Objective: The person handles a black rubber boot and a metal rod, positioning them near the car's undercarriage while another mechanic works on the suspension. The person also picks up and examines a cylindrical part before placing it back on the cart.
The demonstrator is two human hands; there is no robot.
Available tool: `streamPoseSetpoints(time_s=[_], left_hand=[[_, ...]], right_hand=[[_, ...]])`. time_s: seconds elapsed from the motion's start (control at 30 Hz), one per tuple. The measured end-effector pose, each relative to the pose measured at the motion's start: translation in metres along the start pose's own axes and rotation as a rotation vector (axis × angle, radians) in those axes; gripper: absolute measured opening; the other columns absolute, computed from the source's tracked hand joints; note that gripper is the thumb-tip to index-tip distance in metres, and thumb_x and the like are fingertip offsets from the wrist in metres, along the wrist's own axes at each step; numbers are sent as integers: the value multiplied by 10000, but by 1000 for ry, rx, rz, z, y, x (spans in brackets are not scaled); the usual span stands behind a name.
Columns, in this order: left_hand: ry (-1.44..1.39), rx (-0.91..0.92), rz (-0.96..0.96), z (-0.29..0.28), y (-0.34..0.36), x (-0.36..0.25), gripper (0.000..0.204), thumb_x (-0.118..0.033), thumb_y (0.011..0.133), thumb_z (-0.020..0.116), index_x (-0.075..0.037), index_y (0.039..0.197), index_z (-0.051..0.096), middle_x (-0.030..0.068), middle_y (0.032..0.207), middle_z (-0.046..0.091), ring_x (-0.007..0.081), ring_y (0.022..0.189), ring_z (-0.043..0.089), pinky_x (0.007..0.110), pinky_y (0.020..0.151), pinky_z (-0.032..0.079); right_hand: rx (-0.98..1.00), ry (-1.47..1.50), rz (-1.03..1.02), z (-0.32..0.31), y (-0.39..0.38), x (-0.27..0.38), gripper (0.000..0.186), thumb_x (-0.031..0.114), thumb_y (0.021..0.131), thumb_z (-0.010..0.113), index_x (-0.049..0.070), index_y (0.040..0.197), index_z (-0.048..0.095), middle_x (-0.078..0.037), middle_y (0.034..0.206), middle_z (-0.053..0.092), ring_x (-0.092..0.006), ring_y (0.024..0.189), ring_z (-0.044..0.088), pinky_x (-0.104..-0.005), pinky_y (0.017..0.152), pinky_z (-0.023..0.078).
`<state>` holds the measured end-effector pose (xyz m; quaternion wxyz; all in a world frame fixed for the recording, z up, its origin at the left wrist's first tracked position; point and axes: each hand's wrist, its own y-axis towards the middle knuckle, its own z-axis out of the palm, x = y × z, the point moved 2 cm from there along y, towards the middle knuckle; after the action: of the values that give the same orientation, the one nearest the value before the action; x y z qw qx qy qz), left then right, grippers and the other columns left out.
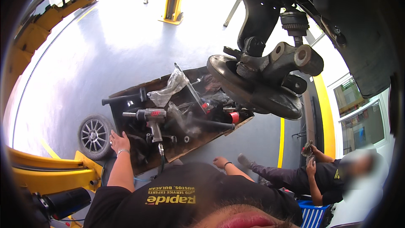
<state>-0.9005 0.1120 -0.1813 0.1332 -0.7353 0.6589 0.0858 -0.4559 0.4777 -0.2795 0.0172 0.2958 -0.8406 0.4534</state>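
Observation:
My left hand (120, 140) is open, fingers spread, at the left edge of a dark work surface (177, 147) with worn brown edges. An air impact wrench (154, 120), grey with a red mark, lies on that surface to the right of this hand, a hose fitting on its handle. My right hand (220, 162) is off the near edge of the surface, its fingers curled in, with nothing visible in them. Past the wrench are a long metal bar (192, 90), crumpled clear plastic (169, 88), a black tube (215, 125) and several small sockets (174, 139).
A car's wheel hub with brake disc (257, 82) hangs overhead at the right. A wheel with tyre (95, 136) is left of the surface. Yellow lift parts (55, 171) stand at the left, a yellow post (173, 0) behind. Another person (310, 181) at right holds a small part.

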Motion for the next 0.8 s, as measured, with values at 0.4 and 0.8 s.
streamPoseSetpoints(time_s=[0.4, 0.8], left_hand=[[11, -33, 89, 7, 6, 6, 778, -513, 978, 499, 43, 1487, 305, 295, 1484, 388, 427, 1370, 403, 497, 1126, 354], [35, -162, -66, 7, -7, 13, 707, -487, 1005, 449, 59, 1445, 359, 286, 1454, 391, 396, 1374, 363, 481, 1131, 330]], right_hand=[[127, -90, -103, 9, 14, 21, 384, 286, 865, 566, 9, 1072, 734, -205, 1134, 701, -345, 1060, 672, -446, 908, 514], [-51, 82, -18, -50, 40, -8, 400, 286, 929, 501, 49, 1179, 706, -200, 1264, 649, -351, 1168, 631, -440, 962, 514]])
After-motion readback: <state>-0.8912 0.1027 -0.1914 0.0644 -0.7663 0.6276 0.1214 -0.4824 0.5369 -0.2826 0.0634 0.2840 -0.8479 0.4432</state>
